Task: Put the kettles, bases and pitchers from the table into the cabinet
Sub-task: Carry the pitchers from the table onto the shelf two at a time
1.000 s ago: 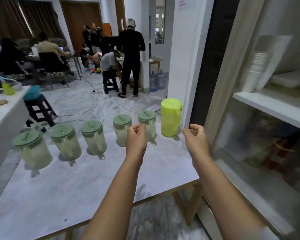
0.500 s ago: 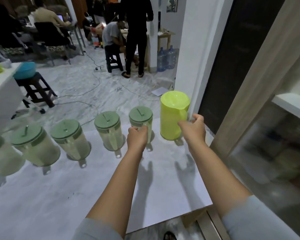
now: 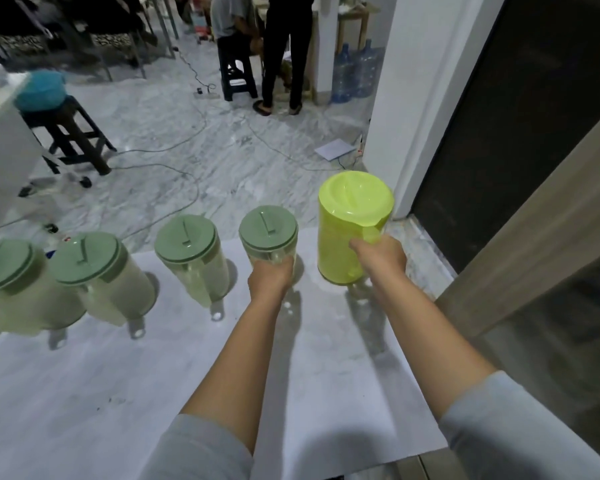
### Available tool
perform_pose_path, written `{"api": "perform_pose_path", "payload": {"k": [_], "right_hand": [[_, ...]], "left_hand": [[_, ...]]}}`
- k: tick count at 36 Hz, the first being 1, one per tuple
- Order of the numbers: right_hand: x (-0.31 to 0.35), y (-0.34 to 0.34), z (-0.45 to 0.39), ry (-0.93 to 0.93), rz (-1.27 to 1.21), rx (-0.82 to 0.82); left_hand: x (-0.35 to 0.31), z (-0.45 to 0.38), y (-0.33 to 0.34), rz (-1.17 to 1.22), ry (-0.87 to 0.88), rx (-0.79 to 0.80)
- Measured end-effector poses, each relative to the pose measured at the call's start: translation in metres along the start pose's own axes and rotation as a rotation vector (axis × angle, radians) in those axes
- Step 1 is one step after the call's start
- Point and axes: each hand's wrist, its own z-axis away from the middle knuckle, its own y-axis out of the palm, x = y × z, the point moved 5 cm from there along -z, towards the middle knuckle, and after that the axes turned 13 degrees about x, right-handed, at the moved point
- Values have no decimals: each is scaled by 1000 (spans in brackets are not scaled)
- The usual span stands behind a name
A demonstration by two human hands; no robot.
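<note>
Pickup step. Our right hand (image 3: 378, 259) is closed round the handle of the lime-green opaque plastic pitcher (image 3: 347, 230); our left hand (image 3: 270, 280) grips the handle of the clear plastic pitcher with sage-green lid (image 3: 268, 235). Both stand on the white table (image 3: 153, 375). Next: lift both upright, swing right toward the cabinet.

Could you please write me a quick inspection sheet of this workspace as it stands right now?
Surface: white marble-patterned tabletop, bare in front.
Job's things: bright yellow-green plastic pitcher at the row's right end; four clear plastic pitchers with sage-green lids, the nearest beside it, then.
Clutter: nothing seen on the table.
Grippers: right hand closed on the yellow-green pitcher's handle; left hand closed on the nearest clear pitcher's handle.
Cables: several trail across the marble floor.
Surroundings: dark stool bearing a blue bowl, water bottles, people in the background, cabinet frame at right.
</note>
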Motion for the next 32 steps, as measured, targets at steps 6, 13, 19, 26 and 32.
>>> {"api": "perform_pose_path", "payload": {"k": [6,13,19,26,32], "right_hand": [[6,4,-1,-115,-18,-39],[22,6,23,-288,-41,-234],[32,-1,84,-400,-93,-414],[39,-5,185,-525,-172,-657],[27,-8,266,-562,-212,-869]], "left_hand": [[-6,-5,0,-27,98,-45],[-22,4,-23,102,270,-121],[-39,43,-56,196,428,-232],[-50,119,-90,144,597,-192],[-34,168,-95,93,674,-57]]}}
